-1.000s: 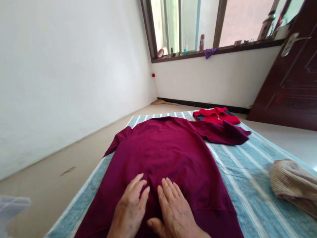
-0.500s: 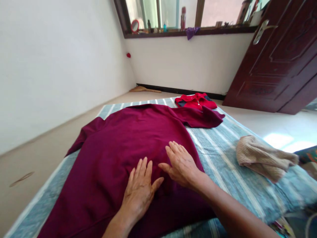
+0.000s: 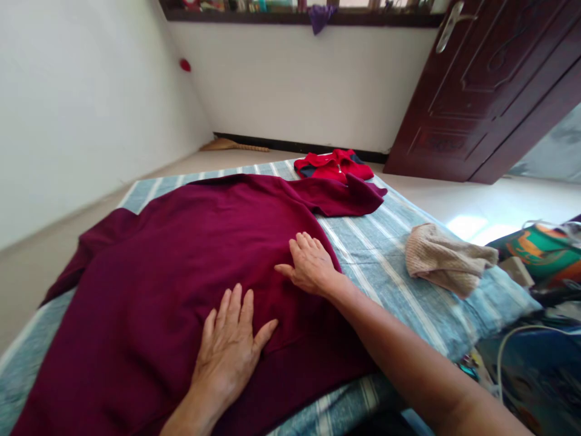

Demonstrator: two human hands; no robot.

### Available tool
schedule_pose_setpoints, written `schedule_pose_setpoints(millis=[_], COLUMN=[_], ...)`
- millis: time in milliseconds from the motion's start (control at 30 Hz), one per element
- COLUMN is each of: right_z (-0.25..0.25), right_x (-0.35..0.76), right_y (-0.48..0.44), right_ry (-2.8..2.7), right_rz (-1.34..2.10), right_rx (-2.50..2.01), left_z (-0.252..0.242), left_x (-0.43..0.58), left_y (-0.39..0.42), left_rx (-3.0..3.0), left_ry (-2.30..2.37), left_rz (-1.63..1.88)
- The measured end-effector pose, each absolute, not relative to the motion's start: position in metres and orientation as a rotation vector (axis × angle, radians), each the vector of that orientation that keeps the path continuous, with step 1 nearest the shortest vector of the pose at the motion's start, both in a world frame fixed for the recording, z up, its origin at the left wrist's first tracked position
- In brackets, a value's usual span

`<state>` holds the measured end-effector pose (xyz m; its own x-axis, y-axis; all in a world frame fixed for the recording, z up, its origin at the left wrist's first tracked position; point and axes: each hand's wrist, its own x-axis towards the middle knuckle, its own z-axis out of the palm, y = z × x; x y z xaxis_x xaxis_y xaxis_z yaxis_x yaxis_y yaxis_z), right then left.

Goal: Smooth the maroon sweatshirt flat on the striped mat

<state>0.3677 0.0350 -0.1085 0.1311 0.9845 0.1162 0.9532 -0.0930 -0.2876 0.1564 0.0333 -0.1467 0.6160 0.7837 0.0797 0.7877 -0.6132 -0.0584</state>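
A maroon long-sleeved top lies spread out over a bed with a blue-and-white striped sheet. One sleeve reaches off to the left edge, the other to the far right. My left hand rests palm down on the lower middle of the top, fingers stretched and thumb apart. Farther up and to the right, my right hand lies flat near the top's right side edge, its thumb pointing left. Neither hand grips the cloth.
A red and navy garment lies at the bed's far end, by the right sleeve. On the right sits a crumpled beige cloth. Bags and a cable crowd beyond the right edge. A dark red door stands at the back right.
The view has tilted down and shifted right, so more shows on the right. My right hand has slid farther up the top, away from my left hand. Both hands stay flat.
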Motion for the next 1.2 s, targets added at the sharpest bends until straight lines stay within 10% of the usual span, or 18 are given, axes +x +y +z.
schedule_pose_setpoints(millis=[1200], right_z=[-0.123], right_x=[0.396], right_y=[0.066], right_ry=[-1.796], right_rz=[0.153], right_rx=[-2.135], left_z=[-0.14], left_x=[0.159], left_y=[0.033], left_rx=[-2.754], left_ry=[-1.363], left_rz=[-0.023])
